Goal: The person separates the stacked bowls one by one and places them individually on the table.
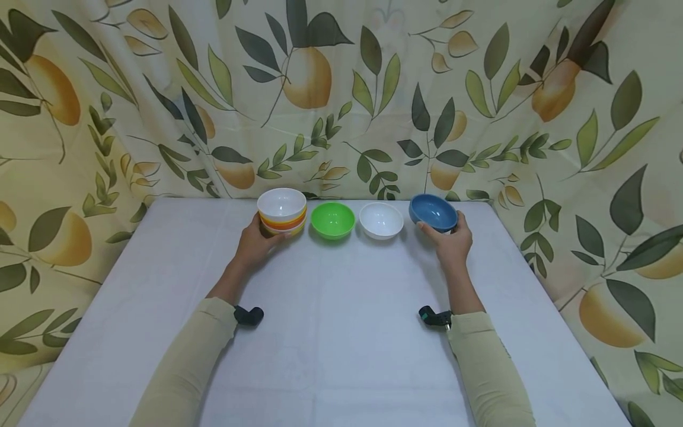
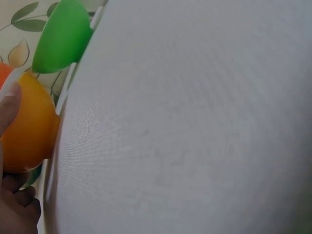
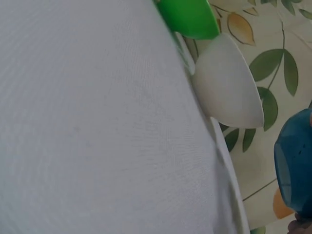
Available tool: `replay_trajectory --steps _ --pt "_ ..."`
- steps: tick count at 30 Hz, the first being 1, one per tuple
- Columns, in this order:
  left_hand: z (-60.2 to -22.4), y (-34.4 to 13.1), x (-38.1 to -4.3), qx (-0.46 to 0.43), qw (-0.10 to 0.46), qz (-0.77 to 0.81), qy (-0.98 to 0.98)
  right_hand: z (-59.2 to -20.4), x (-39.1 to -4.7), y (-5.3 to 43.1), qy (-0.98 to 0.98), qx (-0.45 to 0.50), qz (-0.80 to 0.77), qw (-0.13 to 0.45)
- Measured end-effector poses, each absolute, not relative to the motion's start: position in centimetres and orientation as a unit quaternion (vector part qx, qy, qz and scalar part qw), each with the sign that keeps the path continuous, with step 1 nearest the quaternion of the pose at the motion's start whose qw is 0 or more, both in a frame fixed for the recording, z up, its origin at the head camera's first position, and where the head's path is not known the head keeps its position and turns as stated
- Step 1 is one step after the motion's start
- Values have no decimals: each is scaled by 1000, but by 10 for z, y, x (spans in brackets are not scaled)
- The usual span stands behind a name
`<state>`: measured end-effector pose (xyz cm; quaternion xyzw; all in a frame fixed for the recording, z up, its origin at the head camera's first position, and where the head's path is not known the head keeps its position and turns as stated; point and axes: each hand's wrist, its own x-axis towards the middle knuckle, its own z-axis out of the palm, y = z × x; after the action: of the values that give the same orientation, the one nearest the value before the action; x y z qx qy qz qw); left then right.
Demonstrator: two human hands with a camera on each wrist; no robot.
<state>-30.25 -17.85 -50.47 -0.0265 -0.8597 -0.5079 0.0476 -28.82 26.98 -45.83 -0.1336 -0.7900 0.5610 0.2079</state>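
Note:
At the far left of the row, my left hand [image 1: 256, 242] grips a stack of nested bowls. A white bowl [image 1: 281, 204] tops it, with orange and yellow ones showing below; the left wrist view shows the thumb against the side of the yellow bowl [image 2: 31, 124]. Toward the right end, my right hand [image 1: 453, 240] holds a blue bowl [image 1: 433, 212] by its sides, thumb in front. In the right wrist view this blue bowl [image 3: 295, 158] is raised off the table and tilted. Most of the right hand is outside that view.
Between the hands a green bowl [image 1: 333, 221] and a single white bowl [image 1: 381, 221] stand upright, side by side. All are near the back edge of the white-covered table [image 1: 341, 332]. A leaf-and-fruit patterned curtain [image 1: 341, 142] hangs right behind.

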Motion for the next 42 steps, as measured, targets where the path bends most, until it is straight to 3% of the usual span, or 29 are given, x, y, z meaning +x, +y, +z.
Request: replay_trajectory --steps 42 --pt "-503 -178 -302 -28 48 -493 -868 -501 -293 290 -844 -120 507 132"
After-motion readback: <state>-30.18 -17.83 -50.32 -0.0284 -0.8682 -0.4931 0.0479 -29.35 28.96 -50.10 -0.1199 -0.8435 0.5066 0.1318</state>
